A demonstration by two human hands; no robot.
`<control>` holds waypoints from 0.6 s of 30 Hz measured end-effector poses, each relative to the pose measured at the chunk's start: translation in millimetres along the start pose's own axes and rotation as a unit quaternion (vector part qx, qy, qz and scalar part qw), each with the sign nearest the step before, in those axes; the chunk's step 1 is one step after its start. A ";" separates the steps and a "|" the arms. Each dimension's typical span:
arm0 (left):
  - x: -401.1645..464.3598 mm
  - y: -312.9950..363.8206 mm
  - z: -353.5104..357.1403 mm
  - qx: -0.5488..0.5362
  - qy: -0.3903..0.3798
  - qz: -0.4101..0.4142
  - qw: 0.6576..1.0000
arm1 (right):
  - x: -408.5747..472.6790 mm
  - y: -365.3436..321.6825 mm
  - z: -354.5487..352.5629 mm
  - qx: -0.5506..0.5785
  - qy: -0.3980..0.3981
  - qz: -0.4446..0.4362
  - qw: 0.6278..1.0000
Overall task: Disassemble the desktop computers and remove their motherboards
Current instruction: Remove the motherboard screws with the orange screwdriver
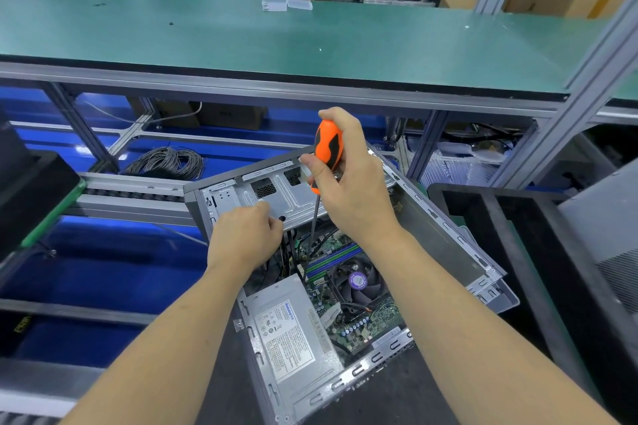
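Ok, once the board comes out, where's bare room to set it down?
The green shelf above is mostly bare, left of the clear plastic boxes. The dark mat by the open case offers a narrow strip. Inside it is crowded: power supply, fan, cables, both hands and the screwdriver.

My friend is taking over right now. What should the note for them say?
Right hand grips the orange screwdriver, shaft pointing down into the open computer case.
Left hand rests on the metal drive bracket; what its fingers hold is hidden.
Done: side panel is off.
Left: motherboard, power supply and fan are still inside; free and lift out the motherboard.
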State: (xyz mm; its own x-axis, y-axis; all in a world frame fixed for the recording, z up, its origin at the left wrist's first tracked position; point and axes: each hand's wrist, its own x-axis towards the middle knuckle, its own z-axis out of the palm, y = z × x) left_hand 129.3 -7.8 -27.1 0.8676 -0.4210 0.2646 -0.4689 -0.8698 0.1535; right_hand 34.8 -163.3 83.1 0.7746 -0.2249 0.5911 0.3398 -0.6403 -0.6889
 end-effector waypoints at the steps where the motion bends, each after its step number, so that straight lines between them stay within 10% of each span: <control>1: 0.2 0.1 -0.1 0.000 0.000 0.000 1.000 | -0.5 0.0 0.2 0.004 -0.003 -0.002 1.000; 18: -1.2 -1.2 -0.5 0.001 0.007 0.010 1.000 | 3.4 -20.1 -3.3 0.015 -0.096 -0.035 0.995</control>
State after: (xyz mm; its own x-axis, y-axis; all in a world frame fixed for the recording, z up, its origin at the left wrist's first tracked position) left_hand 128.7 -6.2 -27.1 0.8555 -0.4344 0.2818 -0.4856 -0.8620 0.1453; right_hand 28.9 -153.6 100.4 0.8349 -0.0342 0.5494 0.4099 -0.6274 -0.6621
